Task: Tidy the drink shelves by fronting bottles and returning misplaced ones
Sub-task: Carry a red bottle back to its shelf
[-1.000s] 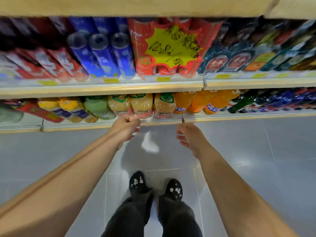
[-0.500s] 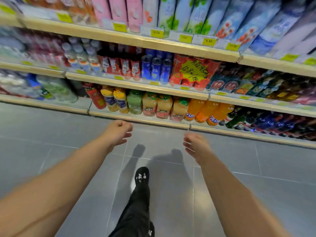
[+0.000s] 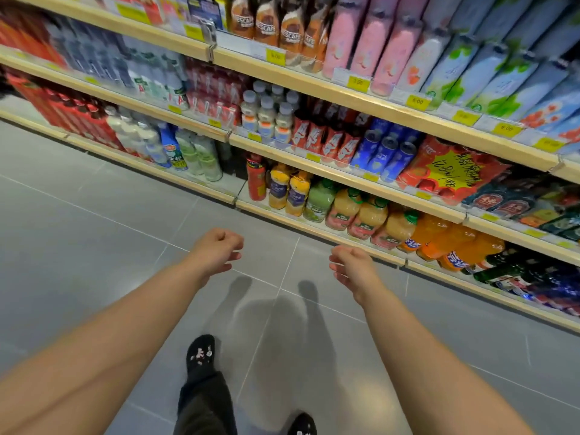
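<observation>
The left hand (image 3: 216, 250) and right hand (image 3: 352, 265) hover empty, fingers loosely curled, in front of the red bottle (image 3: 256, 181). Juice bottles (image 3: 295, 193) stand right of it; if misplaced, grip its body squarely and lift it upright.

Grey tiled floor (image 3: 94, 230), one black shoe (image 3: 201, 356) planted on it. Bottom shelf (image 3: 314, 230), left to right: red bottle (image 3: 256, 182), two yellow bottles (image 3: 288, 191), green bottle (image 3: 320, 200), pale juice bottles (image 3: 361, 215) with green caps, orange soda bottles (image 3: 452, 243). Middle shelf (image 3: 339, 171): grey-capped white bottles (image 3: 266, 117), red-labelled dark bottles (image 3: 326, 136), blue bottles (image 3: 386, 149), red packs (image 3: 420, 171) with a yellow starburst sign (image 3: 452, 171). Upper shelf (image 3: 314, 84): Nescafe bottles (image 3: 270, 23), pink bottles (image 3: 370, 48), blue-and-white bottles (image 3: 486, 67). Yellow price tags (image 3: 357, 84) along the lips.
</observation>
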The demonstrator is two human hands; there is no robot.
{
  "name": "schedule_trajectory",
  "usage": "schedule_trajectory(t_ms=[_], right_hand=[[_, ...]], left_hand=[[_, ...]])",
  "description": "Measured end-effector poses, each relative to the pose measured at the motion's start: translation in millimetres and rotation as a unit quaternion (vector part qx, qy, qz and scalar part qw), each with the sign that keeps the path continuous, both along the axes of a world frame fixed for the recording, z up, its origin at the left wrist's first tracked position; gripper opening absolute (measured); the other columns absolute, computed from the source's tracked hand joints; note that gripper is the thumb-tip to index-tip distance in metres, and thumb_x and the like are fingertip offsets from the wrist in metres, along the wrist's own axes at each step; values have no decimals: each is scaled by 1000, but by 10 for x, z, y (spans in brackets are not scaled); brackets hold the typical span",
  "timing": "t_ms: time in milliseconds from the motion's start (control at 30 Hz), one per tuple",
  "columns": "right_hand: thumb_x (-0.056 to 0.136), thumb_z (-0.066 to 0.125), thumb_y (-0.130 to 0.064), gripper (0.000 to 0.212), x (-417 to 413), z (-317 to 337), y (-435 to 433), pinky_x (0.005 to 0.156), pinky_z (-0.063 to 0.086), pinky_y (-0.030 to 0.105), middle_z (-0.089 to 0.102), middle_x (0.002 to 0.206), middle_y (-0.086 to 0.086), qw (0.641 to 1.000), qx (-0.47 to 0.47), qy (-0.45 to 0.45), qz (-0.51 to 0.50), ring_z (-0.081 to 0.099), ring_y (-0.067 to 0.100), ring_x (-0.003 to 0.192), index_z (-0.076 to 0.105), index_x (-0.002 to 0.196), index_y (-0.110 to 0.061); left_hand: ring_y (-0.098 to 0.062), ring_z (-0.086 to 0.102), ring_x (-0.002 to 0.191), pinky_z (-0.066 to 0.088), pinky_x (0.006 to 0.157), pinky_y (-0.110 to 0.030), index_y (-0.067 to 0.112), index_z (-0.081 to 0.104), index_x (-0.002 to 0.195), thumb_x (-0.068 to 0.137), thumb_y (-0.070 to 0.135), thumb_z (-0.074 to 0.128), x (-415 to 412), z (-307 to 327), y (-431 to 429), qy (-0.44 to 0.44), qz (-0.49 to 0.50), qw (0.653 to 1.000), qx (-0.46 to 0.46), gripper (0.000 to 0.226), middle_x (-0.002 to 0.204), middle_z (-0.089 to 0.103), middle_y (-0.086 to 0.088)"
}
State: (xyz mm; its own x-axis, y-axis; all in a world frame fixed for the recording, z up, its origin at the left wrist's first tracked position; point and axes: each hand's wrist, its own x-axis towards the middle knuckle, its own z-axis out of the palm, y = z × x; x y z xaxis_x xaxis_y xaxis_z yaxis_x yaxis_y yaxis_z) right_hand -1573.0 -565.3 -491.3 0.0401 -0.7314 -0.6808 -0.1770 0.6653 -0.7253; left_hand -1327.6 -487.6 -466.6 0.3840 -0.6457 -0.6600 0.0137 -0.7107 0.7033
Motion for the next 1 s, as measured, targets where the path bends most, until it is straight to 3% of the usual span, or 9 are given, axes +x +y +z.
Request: schedule_trajectory(t_ms=[133,267,333,467,567,700,867,900,1000], right_hand=[[92,60,-18,4,826,-153,-84,69,46,24,62,86,3,1000,7,-13,2,57,12,73,58,95,-15],[87,63,-7,22,1496,-370,-192,77,49,27,61,87,5,999,31,-21,-25,58,12,76,58,108,-15],[87,62,-2,25,1747,-450,-247,73,49,25,62,85,4,998,37,-30,-41,59,12,74,57,109,-13],[87,62,-2,26,2077,-605,-478,66,45,25,59,82,5,995,42,-28,-86,56,13,70,55,110,-11],[86,63,-2,24,2216,-776,-806,66,45,27,58,88,9,993,46,-19,-106,55,16,72,55,106,-13],[86,62,-1,25,2382,-1113,-1362,68,47,27,59,95,11,990,44,-26,-129,56,20,81,54,105,-14],[88,61,-1,33,2787,-1448,-1917,92,49,38,60,102,11,983,63,-67,-158,57,21,92,52,119,-8],[88,62,0,33,2872,-1521,-2019,91,50,38,59,100,11,981,61,-65,-175,56,20,89,53,119,-6],[86,67,-3,35,3108,-1867,-2236,66,49,26,57,92,11,979,55,-53,-187,53,16,73,55,118,-7]], left_hand=[[-21,63,101,49,89,-38,17,59,94,97,23,51,805,-131,-187,-2,-10,1000,13,10,114,64,-8],[-21,63,98,49,82,-36,14,59,97,95,22,53,1521,-228,-537,-14,-42,999,21,10,113,64,-9],[-20,63,98,49,84,-36,13,59,102,94,23,55,1784,-270,-738,-20,-57,997,40,14,113,65,-7],[-19,64,96,49,86,-36,16,59,93,94,23,55,2068,-416,-1211,-18,-96,994,56,8,113,65,-8],[-18,64,96,49,90,-37,12,60,101,94,23,55,2201,-560,-1614,-28,-145,986,76,15,113,65,-7],[-17,63,92,48,85,-35,13,61,99,93,25,56,2432,-811,-2190,-41,-164,983,73,14,112,65,-7],[-13,64,85,49,75,-28,7,60,109,92,24,61,2638,-1163,-2971,-31,-163,985,53,25,110,65,-7],[-13,64,84,49,74,-27,6,60,112,91,24,62,2643,-1261,-3100,-31,-168,984,50,28,109,65,-6],[-13,65,86,51,80,-30,8,61,111,90,24,63,2648,-1623,-3383,-30,-181,981,55,27,103,66,-2]])
